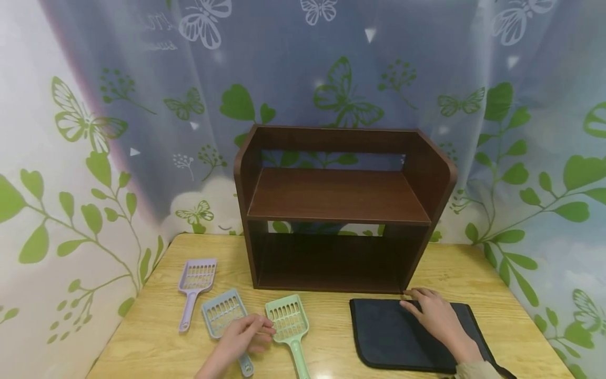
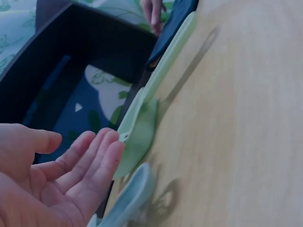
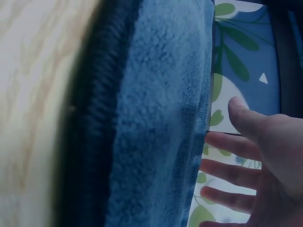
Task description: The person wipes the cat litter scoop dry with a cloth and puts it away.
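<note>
Has fingers (image 2: 102,172) relaxed, gripping nothing, with left hand (image 1: 243,334) beside green scoop (image 1: 291,336), between left edge of table (image 1: 331,329) and dark mat (image 1: 402,339), right hand (image 1: 437,315) over mat. Expect light, stiff, slick plastic; take by handle (image 1: 298,358).
</note>
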